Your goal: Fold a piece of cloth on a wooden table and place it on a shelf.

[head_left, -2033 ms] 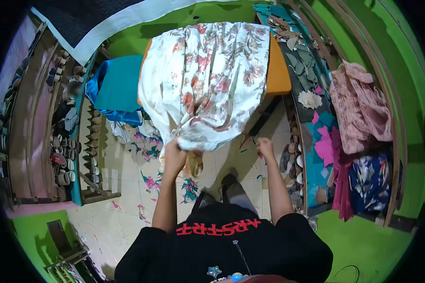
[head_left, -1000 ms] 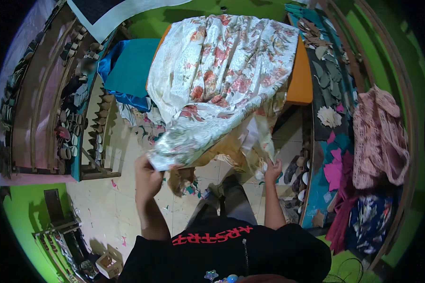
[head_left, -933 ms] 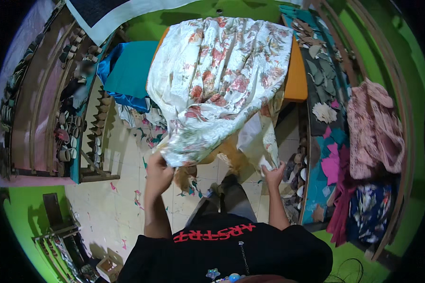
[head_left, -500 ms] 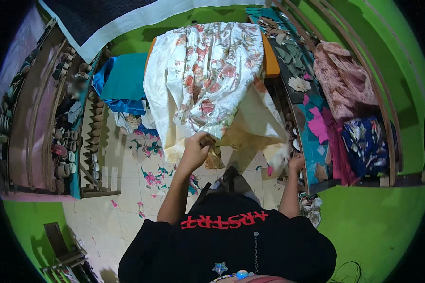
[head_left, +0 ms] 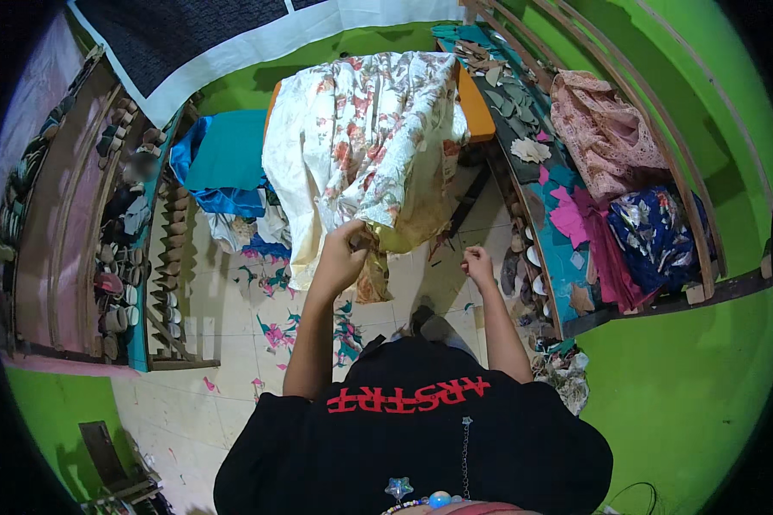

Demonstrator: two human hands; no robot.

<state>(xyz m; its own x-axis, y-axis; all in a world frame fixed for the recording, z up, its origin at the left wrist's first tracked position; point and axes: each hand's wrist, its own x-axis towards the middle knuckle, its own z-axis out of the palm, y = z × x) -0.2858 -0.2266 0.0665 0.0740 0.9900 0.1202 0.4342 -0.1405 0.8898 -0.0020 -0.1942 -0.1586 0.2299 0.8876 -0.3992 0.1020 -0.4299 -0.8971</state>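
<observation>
A cream cloth with red and green flowers (head_left: pixel 352 146) is draped in folds over an orange-topped table (head_left: pixel 474 103), its near end hanging down. My left hand (head_left: pixel 342 255) is closed on the near edge of this floral cloth, bunching it, and a yellowish-brown tail of it dangles just right of the fingers. Over the floor to the right of the cloth, my right hand (head_left: pixel 479 264) is apart from it. Its fingers are curled together and nothing shows in them.
A teal cloth (head_left: pixel 228 159) lies left of the table. Wooden racks of shoes (head_left: pixel 170 249) stand at left. Along the right, a bench (head_left: pixel 545 249) bears scraps, a pink lace cloth (head_left: pixel 605 129) and a navy floral cloth (head_left: pixel 653 232). Pink and green scraps (head_left: pixel 276 333) litter the floor.
My right hand has let go of the cloth's right corner and moved left. That side of the cloth has dropped inward toward the table. The left hand keeps its hold, slightly higher and further left.
</observation>
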